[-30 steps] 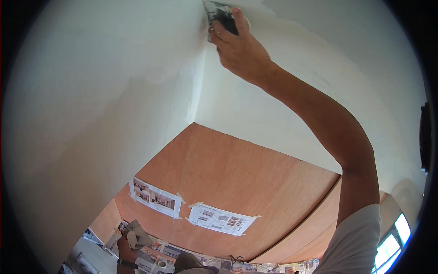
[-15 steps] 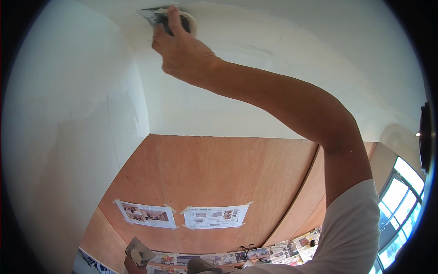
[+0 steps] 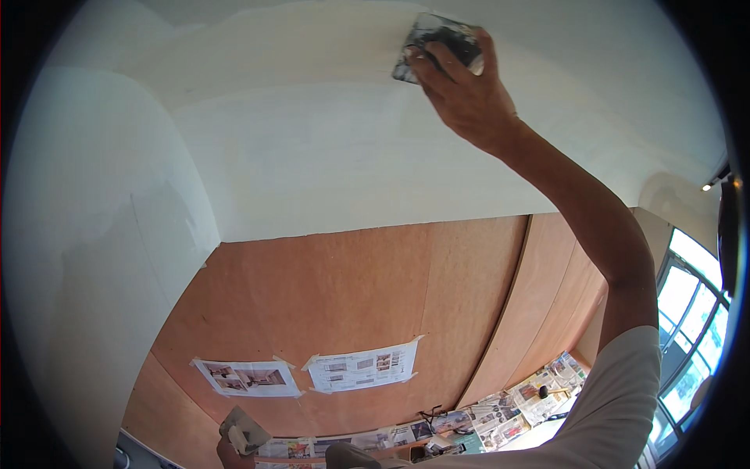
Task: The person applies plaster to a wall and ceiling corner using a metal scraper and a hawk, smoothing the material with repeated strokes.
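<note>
My right arm reaches up across the upper right of the head view. Its hand (image 3: 469, 98) is closed around a flat, wide filling knife (image 3: 422, 35) with a blackened, smeared blade. The blade lies against the white, smoothed surface (image 3: 312, 148) overhead, with the fingers spread over its back. Low at the left, my left hand (image 3: 228, 453) grips a grey flat plate (image 3: 248, 431), held tilted; its underside and handle are hidden.
Plywood panels (image 3: 312, 289) line the wall below the white surface, with two taped printed sheets (image 3: 246, 377). Newspaper (image 3: 500, 414) covers a ledge at the bottom, where small tools and a pair of black-framed glasses (image 3: 432, 414) lie. A window (image 3: 687, 328) is at right.
My right hand has swept the filling knife to the right along the overhead surface, and its blade has turned. My left hand with the grey plate stays low, nearly in place. The view has shifted slightly.
</note>
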A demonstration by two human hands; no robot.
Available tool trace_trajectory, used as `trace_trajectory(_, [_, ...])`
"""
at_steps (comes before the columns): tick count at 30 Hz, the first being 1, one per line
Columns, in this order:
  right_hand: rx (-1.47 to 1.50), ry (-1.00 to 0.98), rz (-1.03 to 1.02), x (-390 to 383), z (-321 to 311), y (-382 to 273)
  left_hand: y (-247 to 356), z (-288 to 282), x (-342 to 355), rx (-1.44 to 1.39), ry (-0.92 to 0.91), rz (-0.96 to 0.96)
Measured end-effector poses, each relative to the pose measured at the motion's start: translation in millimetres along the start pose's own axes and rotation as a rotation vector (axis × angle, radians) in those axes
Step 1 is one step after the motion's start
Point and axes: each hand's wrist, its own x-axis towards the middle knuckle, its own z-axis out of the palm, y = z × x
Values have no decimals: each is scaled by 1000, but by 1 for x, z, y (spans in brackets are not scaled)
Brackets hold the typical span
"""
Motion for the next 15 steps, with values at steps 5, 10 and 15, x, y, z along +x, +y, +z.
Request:
trace_trajectory(5, [53, 23, 81, -65, 15, 21, 31, 18, 16, -521, 116, -477])
trace_trajectory(10, [45, 25, 144, -134, 36, 45, 24, 27, 14, 121, 14, -119])
trace_trajectory(15, [32, 9, 189, -195, 51, 68, -34, 2, 39, -571, 62, -486])
